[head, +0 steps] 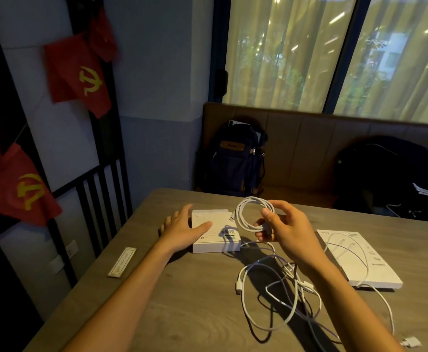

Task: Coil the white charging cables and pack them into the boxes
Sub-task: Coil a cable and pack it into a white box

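Seemingly smooth white coil [238, 217], right hand [287, 232].

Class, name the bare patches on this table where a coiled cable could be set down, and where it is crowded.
Bare: the near-left table, between the paper strip and the loose cables; also the far edge behind the right box. Crowded: between it and the left box.
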The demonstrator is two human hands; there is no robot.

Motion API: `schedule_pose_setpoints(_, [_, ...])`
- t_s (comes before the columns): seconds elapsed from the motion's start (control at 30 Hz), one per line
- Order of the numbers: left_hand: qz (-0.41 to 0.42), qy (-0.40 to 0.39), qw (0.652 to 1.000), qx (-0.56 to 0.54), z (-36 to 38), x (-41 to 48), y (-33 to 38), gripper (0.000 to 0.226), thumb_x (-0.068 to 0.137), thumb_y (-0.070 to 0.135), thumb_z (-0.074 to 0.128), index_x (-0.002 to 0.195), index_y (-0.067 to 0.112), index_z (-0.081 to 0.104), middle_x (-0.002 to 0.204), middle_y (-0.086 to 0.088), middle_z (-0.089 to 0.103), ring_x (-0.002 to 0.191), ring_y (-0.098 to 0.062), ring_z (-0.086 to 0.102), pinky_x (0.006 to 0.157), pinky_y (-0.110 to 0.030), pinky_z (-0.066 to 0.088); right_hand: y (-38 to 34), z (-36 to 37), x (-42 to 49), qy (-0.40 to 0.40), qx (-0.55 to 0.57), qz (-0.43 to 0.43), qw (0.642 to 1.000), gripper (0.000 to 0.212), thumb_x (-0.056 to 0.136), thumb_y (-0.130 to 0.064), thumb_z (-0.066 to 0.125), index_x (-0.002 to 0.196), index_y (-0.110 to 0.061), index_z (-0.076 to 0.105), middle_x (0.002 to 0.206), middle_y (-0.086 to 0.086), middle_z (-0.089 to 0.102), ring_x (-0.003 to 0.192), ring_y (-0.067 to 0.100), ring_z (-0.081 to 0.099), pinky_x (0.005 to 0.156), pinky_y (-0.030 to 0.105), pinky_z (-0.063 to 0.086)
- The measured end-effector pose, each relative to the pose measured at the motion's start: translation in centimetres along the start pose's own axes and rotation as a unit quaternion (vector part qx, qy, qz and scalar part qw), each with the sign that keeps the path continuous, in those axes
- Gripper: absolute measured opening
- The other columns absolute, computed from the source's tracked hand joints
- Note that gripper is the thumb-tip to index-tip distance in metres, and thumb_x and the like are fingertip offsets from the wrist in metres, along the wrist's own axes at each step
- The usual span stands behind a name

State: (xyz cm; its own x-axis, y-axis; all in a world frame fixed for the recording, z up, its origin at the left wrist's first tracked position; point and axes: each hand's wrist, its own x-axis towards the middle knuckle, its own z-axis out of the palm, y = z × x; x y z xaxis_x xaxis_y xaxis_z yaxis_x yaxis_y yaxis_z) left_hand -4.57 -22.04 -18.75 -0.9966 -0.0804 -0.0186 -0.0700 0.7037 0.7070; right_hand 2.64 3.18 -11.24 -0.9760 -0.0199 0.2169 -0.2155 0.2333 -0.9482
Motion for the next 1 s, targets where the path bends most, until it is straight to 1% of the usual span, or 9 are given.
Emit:
schedule_pose_setpoints(0.07, [0.014,-0.004,1.0,0.01,0.2,0.1,0.1,0.086,0.087,0.068,0.062,0.157,0.042,0.018,0.161,-0.005,0.034,0.148,-0.034,0.028,0.116,-0.055,0.026,0.2,0.0,0.0,-0.004,0.0,0.003,1.0,0.015,0.1,-0.024,0.057,0.111,-0.033,0.059,0.086,0.007,0.076,0.076,0.024,0.075,0.067,0.03,0.062])
schedule_pose_setpoints(0.17, [0.021,-0.03,0.999,0.034,0.0,0.3,-0.1,0.078,0.079,0.074,0.066,0.143,0.036,0.041,0.145,-0.001,0.044,0.134,-0.026,0.04,0.107,-0.043,0.037,0.5,-0.1,0.1,-0.006,-0.001,-0.001,1.0,0.016,0.1,-0.024,0.057,0.106,-0.039,0.058,0.086,0.006,0.076,0.077,0.02,0.075,0.064,0.027,0.061])
schedule_pose_setpoints(0.23, [0.022,-0.064,0.998,-0.006,-0.3,0.4,-0.2,0.073,0.072,0.073,0.074,0.127,0.032,0.049,0.133,0.001,0.049,0.119,-0.018,0.051,0.1,-0.038,0.049,0.6,-0.2,0.1,-0.007,-0.008,-0.005,1.0,0.017,0.1,-0.023,0.057,0.104,-0.04,0.058,0.086,0.005,0.076,0.078,0.018,0.075,0.063,0.025,0.061])
schedule_pose_setpoints(0.33, [0.049,-0.082,0.992,-0.079,-0.3,0.2,0.2,0.051,0.078,0.055,0.081,0.11,0.03,0.05,0.127,-0.001,0.052,0.107,-0.015,0.06,0.081,-0.029,0.058,0.7,-0.3,0.2,-0.008,-0.007,-0.005,1.0,0.015,0.1,-0.023,0.057,0.111,-0.033,0.061,0.086,0.006,0.076,0.078,0.017,0.075,0.063,0.025,0.061])
schedule_pose_setpoints(0.47, [0.117,-0.035,0.984,-0.13,-0.8,-0.8,2.2,0.041,0.083,0.034,0.082,0.106,0.031,0.048,0.131,0.005,0.043,0.11,-0.015,0.06,0.068,-0.021,0.06,0.5,-0.7,0.5,0.002,-0.006,-0.017,1.0,0.019,0.1,-0.025,0.057,0.118,-0.028,0.062,0.085,0.004,0.077,0.078,0.02,0.075,0.066,0.031,0.063])
schedule_pose_setpoints(0.57, [0.185,0.019,0.972,-0.14,-1.2,-1.5,3.5,0.049,0.076,0.026,0.089,0.106,0.033,0.05,0.135,0.013,0.035,0.122,-0.013,0.051,0.069,-0.017,0.059,0.1,-1.1,0.6,0.018,0.0,-0.051,0.999,0.022,0.1,-0.024,0.057,0.122,-0.024,0.063,0.086,0.002,0.077,0.082,0.019,0.075,0.065,0.031,0.063])
schedule_pose_setpoints(0.67, [0.248,0.05,0.959,-0.126,-1.5,-2.6,4.4,0.054,0.075,0.024,0.09,0.111,0.03,0.05,0.137,0.018,0.031,0.116,0.0,0.048,0.072,-0.009,0.054,-0.5,-1.4,0.7,0.04,-0.001,-0.088,0.995,0.025,0.1,-0.023,0.057,0.124,-0.024,0.064,0.091,-0.002,0.076,0.087,0.015,0.074,0.065,0.031,0.063])
schedule_pose_setpoints(0.83, [0.286,0.078,0.95,-0.097,-1.3,-3.1,4.8,0.072,0.077,0.025,0.089,0.129,0.035,0.039,0.144,0.014,0.03,0.127,-0.009,0.049,0.09,-0.031,0.06,-2.0,-1.1,1.2,0.036,-0.071,-0.138,0.987,0.028,0.101,-0.023,0.056,0.128,-0.023,0.062,0.095,-0.004,0.075,0.087,0.011,0.073,0.068,0.03,0.063])
schedule_pose_setpoints(1.0, [0.299,0.06,0.945,-0.118,-1.7,-3.5,5.0,0.07,0.077,0.024,0.089,0.125,0.035,0.041,0.143,0.016,0.03,0.126,-0.006,0.048,0.083,-0.016,0.057,-3.9,-0.5,3.2,0.037,-0.158,-0.174,0.971,0.026,0.1,-0.026,0.056,0.126,-0.022,0.061,0.095,-0.006,0.073,0.083,0.005,0.072,0.07,0.024,0.062])
